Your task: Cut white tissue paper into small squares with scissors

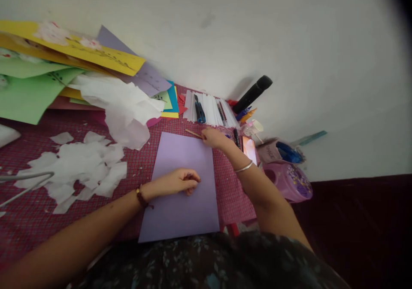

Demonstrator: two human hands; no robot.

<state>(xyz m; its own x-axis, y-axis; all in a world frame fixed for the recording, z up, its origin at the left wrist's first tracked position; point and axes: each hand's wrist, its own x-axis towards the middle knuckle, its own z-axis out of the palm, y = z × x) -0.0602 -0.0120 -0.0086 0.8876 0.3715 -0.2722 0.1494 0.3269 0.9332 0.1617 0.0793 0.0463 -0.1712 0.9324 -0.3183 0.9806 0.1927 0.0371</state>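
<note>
A purple sheet of paper [189, 211] lies on the red checked tablecloth [138, 173] in front of me. My left hand [182, 181] rests over the middle of the sheet with its fingers curled; whatever they may hold is hidden. At the sheet's far right corner, my right hand [210, 138] is closed on a thin wooden stick [193, 133], which points out to the left along the far edge.
White paper pieces [83, 164] and crumpled tissue [122, 104] lie at left, below painted yellow and green sheets [106, 55]. Behind stand white strips [210, 108], a cutter [199, 111] and a black cylinder [252, 93]. A phone [249, 149] and pink basket [286, 179] are at right.
</note>
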